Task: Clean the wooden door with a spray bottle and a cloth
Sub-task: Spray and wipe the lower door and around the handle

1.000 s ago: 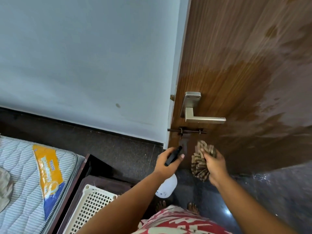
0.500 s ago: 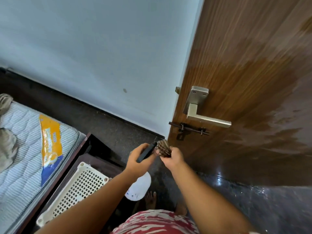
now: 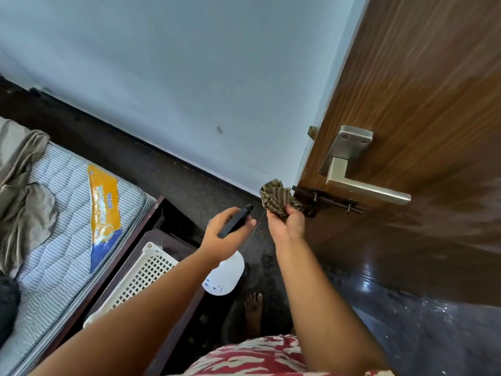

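Gripping the cloth [image 3: 276,197] beside the door [image 3: 423,104] edge, right hand [image 3: 286,225]; left hand [image 3: 225,237] clutches the spray bottle [image 3: 225,275].

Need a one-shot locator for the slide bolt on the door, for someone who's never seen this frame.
Start at the brown wooden door on the right and find its silver lever handle. Just below that lever, near the door's edge, a slide bolt runs horizontally. It is thin, dark and rod-shaped, unlike the broad silver handle, and the striped cloth in the right hand sits at its left end.
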`<state>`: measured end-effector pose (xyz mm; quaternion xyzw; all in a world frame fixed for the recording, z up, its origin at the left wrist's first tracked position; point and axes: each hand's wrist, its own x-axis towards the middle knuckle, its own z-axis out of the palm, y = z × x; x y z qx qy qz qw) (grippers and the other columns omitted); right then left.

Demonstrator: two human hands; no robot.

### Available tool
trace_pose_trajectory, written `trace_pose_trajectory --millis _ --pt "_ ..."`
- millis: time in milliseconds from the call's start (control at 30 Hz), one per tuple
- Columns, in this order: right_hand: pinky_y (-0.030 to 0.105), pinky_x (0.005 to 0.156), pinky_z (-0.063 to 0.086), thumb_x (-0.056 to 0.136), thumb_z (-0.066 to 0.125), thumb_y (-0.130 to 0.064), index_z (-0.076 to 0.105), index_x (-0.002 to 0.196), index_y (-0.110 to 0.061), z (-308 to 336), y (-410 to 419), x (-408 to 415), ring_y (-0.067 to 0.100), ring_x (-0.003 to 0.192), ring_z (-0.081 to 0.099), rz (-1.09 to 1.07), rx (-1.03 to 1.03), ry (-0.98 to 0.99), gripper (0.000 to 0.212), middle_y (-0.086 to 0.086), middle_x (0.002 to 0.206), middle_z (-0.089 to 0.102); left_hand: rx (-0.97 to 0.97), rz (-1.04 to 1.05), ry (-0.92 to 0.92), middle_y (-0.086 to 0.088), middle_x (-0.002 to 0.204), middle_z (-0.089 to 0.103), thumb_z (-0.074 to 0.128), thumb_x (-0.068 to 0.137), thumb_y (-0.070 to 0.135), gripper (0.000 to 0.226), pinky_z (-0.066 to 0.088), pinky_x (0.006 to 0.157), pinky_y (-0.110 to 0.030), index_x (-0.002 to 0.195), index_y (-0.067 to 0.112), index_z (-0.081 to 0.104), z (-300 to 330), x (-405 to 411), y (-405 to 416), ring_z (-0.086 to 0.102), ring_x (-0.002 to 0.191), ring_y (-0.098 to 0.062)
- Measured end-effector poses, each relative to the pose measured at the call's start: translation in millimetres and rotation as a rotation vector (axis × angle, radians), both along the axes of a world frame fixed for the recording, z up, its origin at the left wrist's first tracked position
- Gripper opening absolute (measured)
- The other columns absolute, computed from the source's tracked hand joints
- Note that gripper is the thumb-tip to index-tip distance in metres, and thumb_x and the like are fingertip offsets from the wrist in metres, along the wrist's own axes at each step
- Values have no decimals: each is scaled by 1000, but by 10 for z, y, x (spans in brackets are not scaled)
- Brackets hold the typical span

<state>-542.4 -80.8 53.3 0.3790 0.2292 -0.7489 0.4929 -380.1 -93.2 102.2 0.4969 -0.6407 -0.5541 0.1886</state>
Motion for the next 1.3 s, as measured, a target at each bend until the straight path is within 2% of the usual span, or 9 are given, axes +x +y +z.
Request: trace_pose_trajectory --millis 100,267,567,700,767,967,1067,1200,1300 --pt "41 114 34 102 34 -1 62 98 -4 -25 49 -134 27 133 48 45 127 14 29 14 142 52 19 20 0 -9 81 70 73 82 45 19 56 81 -60 84 26 70 8 -18 -2 69 82 -36" --pt "37 117 30 104 30 -5 57 130 -6 -240 42 -177 25 133 46 38 192 40 38 14 138 54 25 8 -31 -8 82 71 75 91 31 11 57 81 -58 89 21 71 -15 -126 48 69 82 -35" --pt "42 115 32 104 34 -10 62 102 -4 -188 307 -99 31 111 58 69 44 162 28 17 118 63 22 -109 -25 2 75 70 76 91 28 10 57 74 -44 91 20 69 65 -261 -14 69 76 -25" --pt "42 77 58 102 32 -11 62 104 -2 -58 566 -199 29 91 63 98 -32 217 31 16 92 71 10 -134 -51 9 79 71 76 91 28 8 56 71 -32 93 23 70 20 -368 -44 69 78 -14" --pt "45 83 57 101 33 -13 63 110 1 -19 669 -214 33 97 63 116 -62 210 33 21 102 69 -5 -148 -37 16 81 71 77 90 28 8 52 67 -21 92 27 69 0 -441 -37 68 77 -5" --pt "48 81 54 87 52 -5 61 115 8 -71 1249 -288 35 86 71 513 110 317 32 25 101 70 66 -219 44 7 83 70 74 87 19 13 57 67 -25 96 27 68 -11 -656 23 69 83 -26" --pt "47 77 59 99 39 -7 60 110 8 -177 1535 -522 34 72 71 424 312 298 28 24 87 71 134 -360 -2 0 109 68 75 90 17 32 61 88 -43 118 27 64 1 -862 122 67 99 -31" --pt "49 110 37 94 37 -6 50 133 4 -95 1679 -842 35 98 62 242 354 332 42 25 124 60 306 -492 -70 0 142 51 77 90 19 69 53 103 -46 147 40 44 -1 -1128 267 60 123 -32" --pt "49 99 45 98 35 -7 51 131 1 96 1593 -948 35 107 59 217 362 391 37 22 125 59 339 -480 -76 -1 145 49 74 92 16 79 50 108 -46 153 42 31 -2 -1279 331 57 128 -34"
